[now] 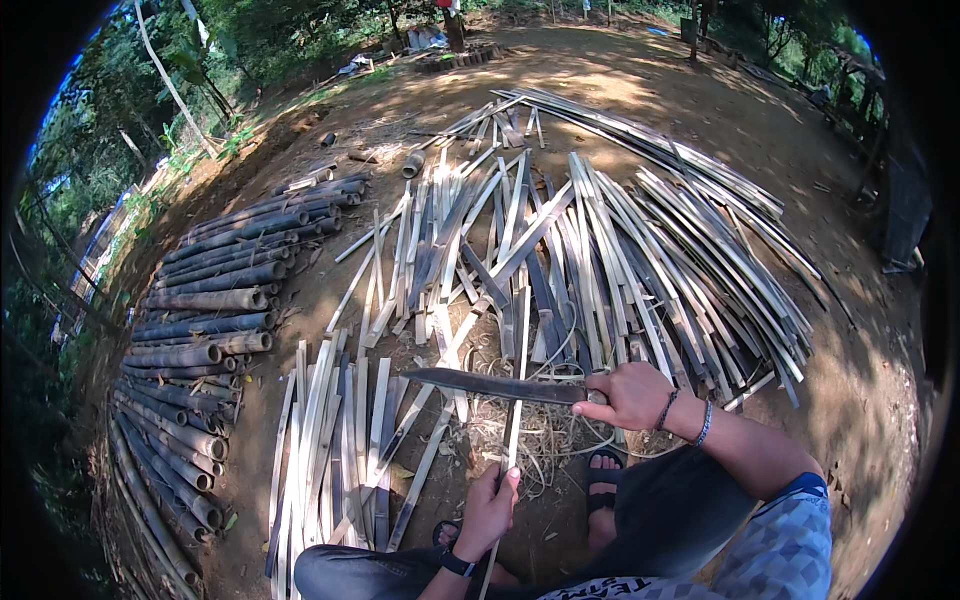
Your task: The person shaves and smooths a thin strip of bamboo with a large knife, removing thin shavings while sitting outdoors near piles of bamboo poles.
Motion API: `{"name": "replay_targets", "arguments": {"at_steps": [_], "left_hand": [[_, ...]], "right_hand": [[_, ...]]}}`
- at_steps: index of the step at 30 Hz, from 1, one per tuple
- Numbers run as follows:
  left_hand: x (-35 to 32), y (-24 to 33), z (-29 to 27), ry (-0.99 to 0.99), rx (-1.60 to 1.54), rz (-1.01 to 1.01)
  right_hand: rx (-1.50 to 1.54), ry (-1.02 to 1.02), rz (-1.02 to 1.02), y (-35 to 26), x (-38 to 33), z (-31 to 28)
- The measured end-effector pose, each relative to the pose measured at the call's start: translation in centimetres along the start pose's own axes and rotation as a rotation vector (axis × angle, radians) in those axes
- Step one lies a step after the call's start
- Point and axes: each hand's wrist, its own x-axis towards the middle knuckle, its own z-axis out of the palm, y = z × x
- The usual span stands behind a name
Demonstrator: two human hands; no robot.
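My right hand point(630, 396) is closed round the handle of a machete point(490, 384), whose long dark blade points left. The blade lies across a narrow bamboo strip point(515, 420), seeming to touch it near the middle of the view. Lower down, my left hand point(489, 510) grips that same strip, its thumb along the pale edge. The strip runs from between my legs up toward the pile ahead. Curly bamboo shavings point(540, 450) lie on the ground below the blade, around my sandalled foot point(603, 480).
Split bamboo strips point(325, 450) lie at my left knee, and a wide fan of more strips point(690, 290) spreads ahead and right. Whole dark bamboo poles point(215, 300) are stacked at the left. Bare brown soil point(620, 60) and trees point(260, 50) lie beyond.
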Motion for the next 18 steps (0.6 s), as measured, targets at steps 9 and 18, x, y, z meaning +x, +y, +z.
{"name": "replay_targets", "arguments": {"at_steps": [9,18], "left_hand": [[0.0,-0.1,0.3,-0.009,0.096,0.033],[-0.6,0.5,0.5,-0.053,0.017,0.01]], "right_hand": [[0.19,0.145,0.197,3.0,1.1,0.2],[0.255,0.206,0.253,3.7,1.4,0.0]]}}
